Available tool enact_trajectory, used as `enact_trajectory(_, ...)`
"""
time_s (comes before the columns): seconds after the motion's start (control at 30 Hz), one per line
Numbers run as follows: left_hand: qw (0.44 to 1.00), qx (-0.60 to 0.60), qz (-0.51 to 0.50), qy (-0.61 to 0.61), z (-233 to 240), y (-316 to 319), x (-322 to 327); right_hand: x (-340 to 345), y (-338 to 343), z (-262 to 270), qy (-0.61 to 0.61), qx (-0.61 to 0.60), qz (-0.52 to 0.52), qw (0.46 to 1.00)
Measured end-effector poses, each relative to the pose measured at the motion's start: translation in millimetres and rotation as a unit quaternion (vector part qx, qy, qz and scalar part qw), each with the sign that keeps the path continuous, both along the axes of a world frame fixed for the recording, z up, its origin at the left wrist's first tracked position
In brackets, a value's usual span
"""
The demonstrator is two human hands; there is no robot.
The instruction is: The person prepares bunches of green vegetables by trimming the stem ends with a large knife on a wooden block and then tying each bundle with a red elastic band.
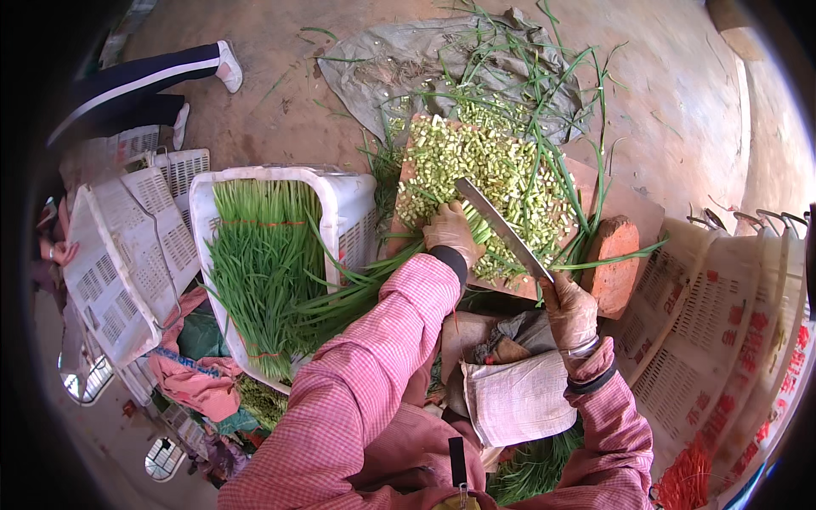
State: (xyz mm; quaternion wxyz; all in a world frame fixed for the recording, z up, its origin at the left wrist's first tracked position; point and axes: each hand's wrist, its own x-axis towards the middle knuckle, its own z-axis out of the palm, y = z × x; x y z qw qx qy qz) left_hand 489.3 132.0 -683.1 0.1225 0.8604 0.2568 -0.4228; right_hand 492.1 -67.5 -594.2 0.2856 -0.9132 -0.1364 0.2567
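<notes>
My left hand (451, 234), in a thin glove, presses a bunch of garlic chives (475, 220) down on a board (583, 182). Their pale stalk ends point right, and the green leaves trail left under my sleeve. In my gloved right hand (570, 312) is the handle of a long knife (503, 229). Its blade slants up and left, just right of the stalk ends; whether it touches them I cannot tell. Chopped pale stalk pieces (503, 153) cover much of the board. A red brick (612, 258) lies on the board's right side.
Left of the board, a white plastic crate (328, 191) holds tied chives (264, 255). Stacked white crates (688, 319) stand at right. Beyond the board, a grey sheet (376, 64) bears scraps. Another person's legs (153, 76) are at upper left; a hand (64, 253) touches a tilted crate (137, 255).
</notes>
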Motion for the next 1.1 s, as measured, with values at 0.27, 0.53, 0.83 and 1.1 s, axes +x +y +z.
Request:
enact_trajectory(0.27,1.0,0.003,-0.005,0.014,-0.5,-1.2,-1.6,-4.5,-16.3,9.2,-0.036,-0.071,0.083,0.993)
enact_trajectory(0.53,1.0,0.018,-0.006,-0.004,2.4,-17.2,9.5,27.4,-11.8,-23.5,0.046,-0.103,0.107,0.988)
enact_trajectory(0.83,0.999,-0.03,0.037,-0.009,-6.4,10.0,-5.5,9.1,-12.6,-69.6,0.05,-0.048,0.093,0.993)
enact_trajectory(1.1,0.992,-0.09,0.074,-0.044,4.6,14.8,-10.7,23.9,74.7,-147.6,-0.012,-0.007,0.04,0.999)
